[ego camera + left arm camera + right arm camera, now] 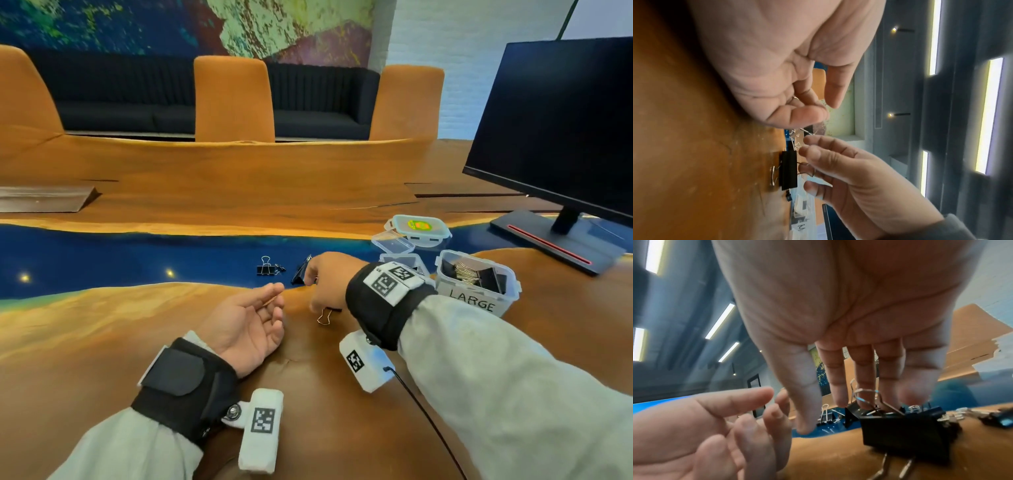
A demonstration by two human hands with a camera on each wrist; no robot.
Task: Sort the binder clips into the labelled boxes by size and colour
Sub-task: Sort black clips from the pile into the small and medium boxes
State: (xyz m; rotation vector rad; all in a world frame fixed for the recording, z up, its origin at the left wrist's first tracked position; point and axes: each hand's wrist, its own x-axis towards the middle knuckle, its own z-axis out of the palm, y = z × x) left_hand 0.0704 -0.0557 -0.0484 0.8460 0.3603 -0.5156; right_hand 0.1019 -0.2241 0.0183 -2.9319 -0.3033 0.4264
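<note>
The large black binder clip with silver wire handles (904,439) lies on the wooden tabletop (102,342) under the right hand (329,284). One handle lies flat toward the person; the other stands up among the fingertips (865,402). The fingers reach down straight and spread; actual contact cannot be determined. The left hand (246,325) rests palm-up beside it, fingers relaxed, empty. The head view hides the clip body but shows the clear plastic box labelled LARGE (476,284) on the right and a smaller black binder clip (265,267) on the blue resin strip.
</note>
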